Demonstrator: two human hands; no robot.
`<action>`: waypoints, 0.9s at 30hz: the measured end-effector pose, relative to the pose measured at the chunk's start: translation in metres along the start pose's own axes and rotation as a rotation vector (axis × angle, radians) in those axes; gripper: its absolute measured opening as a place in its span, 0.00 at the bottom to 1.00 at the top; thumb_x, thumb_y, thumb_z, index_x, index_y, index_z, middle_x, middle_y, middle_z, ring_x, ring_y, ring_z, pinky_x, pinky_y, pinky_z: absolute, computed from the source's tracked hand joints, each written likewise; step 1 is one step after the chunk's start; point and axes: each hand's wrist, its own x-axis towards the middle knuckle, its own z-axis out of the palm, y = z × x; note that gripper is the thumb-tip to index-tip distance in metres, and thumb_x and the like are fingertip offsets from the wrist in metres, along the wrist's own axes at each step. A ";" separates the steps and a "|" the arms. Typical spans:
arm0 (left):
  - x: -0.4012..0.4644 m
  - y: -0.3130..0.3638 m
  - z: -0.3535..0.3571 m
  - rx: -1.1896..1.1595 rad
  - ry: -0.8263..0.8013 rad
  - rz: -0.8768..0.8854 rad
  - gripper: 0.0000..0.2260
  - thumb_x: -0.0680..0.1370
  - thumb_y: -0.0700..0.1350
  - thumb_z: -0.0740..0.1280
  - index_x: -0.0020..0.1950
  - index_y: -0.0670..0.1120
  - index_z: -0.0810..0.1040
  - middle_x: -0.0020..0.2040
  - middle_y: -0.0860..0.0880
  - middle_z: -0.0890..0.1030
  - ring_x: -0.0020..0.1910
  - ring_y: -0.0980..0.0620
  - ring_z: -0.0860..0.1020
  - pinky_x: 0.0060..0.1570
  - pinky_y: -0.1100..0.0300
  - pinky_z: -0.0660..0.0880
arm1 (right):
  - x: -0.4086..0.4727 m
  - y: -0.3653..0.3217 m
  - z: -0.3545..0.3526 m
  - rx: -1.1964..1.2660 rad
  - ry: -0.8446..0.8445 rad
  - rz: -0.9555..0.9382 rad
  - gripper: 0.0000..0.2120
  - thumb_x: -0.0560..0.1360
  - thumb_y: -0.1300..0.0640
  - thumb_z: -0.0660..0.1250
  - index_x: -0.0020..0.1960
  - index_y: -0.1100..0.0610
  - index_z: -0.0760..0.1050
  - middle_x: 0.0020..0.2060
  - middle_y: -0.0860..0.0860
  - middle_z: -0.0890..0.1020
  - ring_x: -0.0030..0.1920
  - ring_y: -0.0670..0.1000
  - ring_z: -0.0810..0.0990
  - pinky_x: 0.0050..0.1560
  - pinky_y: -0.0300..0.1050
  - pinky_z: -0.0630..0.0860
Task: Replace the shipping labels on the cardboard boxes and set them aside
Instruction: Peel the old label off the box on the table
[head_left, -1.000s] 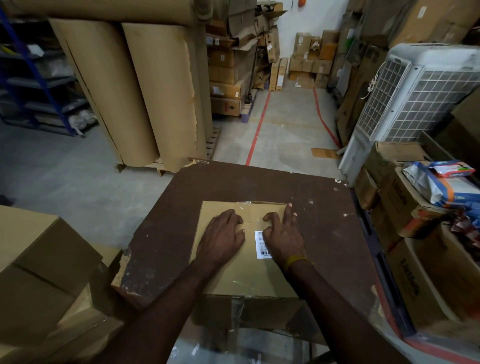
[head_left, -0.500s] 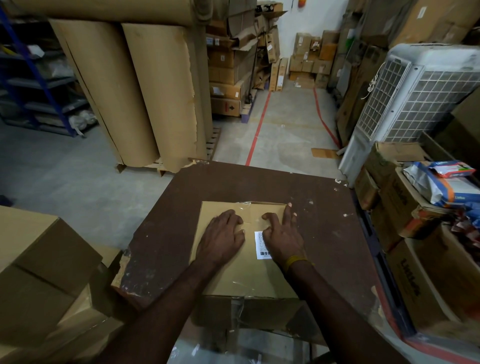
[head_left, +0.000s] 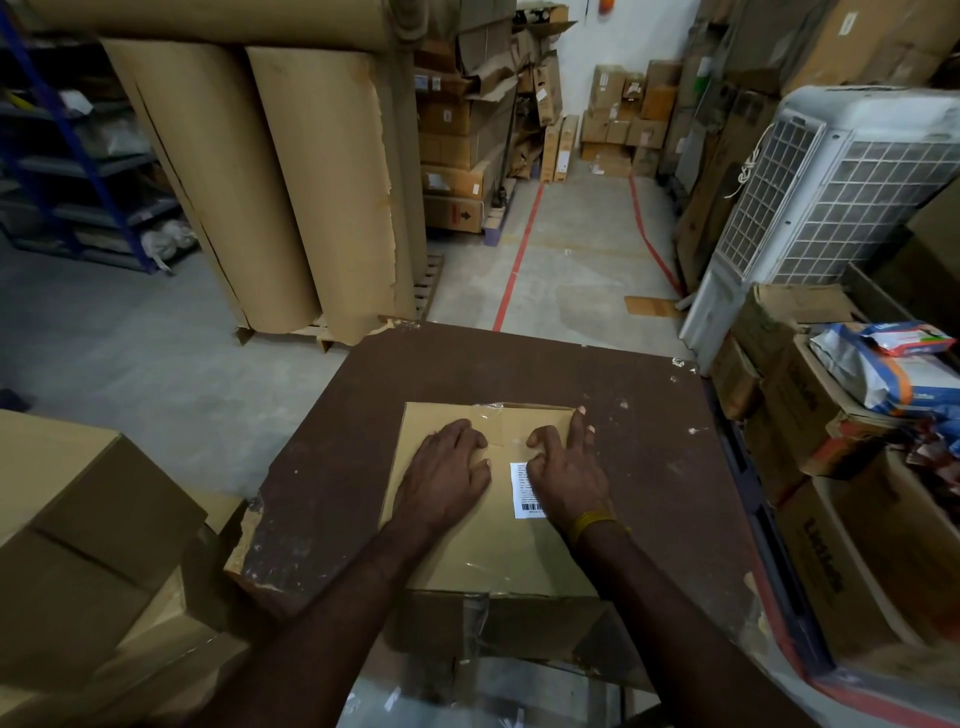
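Tan box under my hands, white label with black barcode stripes, yellow band on my right wrist, dark brown table flecked white, red lines on grey floor.

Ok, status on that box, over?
Left hand flat on cardboard box. Right hand pressing white label, partly covering it. Box on brown table. Nothing in the way.

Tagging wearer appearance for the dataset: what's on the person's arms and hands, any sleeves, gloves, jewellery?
Both forearms are bare, with no sleeves in view, and neither hand is gloved. The right hand has a thin yellow band at the wrist. The left hand and its wrist carry nothing. No rings visible on the fingers.
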 end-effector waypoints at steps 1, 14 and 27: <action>0.000 0.000 0.000 0.003 -0.003 0.001 0.14 0.79 0.50 0.63 0.64 0.48 0.74 0.67 0.49 0.73 0.66 0.51 0.71 0.69 0.56 0.62 | 0.000 0.000 0.000 -0.003 0.004 -0.004 0.16 0.81 0.54 0.55 0.67 0.45 0.67 0.80 0.61 0.45 0.79 0.66 0.50 0.67 0.59 0.70; 0.000 0.001 -0.001 -0.001 -0.014 -0.013 0.15 0.80 0.51 0.62 0.65 0.49 0.73 0.69 0.50 0.71 0.66 0.52 0.70 0.70 0.58 0.62 | 0.000 0.001 0.000 0.000 -0.014 0.000 0.17 0.81 0.53 0.55 0.69 0.44 0.65 0.80 0.59 0.43 0.80 0.64 0.48 0.68 0.59 0.69; 0.000 0.001 -0.002 0.008 -0.018 -0.011 0.15 0.81 0.51 0.62 0.66 0.49 0.73 0.69 0.51 0.70 0.67 0.52 0.70 0.69 0.58 0.61 | 0.000 0.001 0.002 0.012 0.007 0.005 0.14 0.80 0.54 0.56 0.64 0.46 0.68 0.80 0.60 0.46 0.79 0.65 0.50 0.66 0.59 0.72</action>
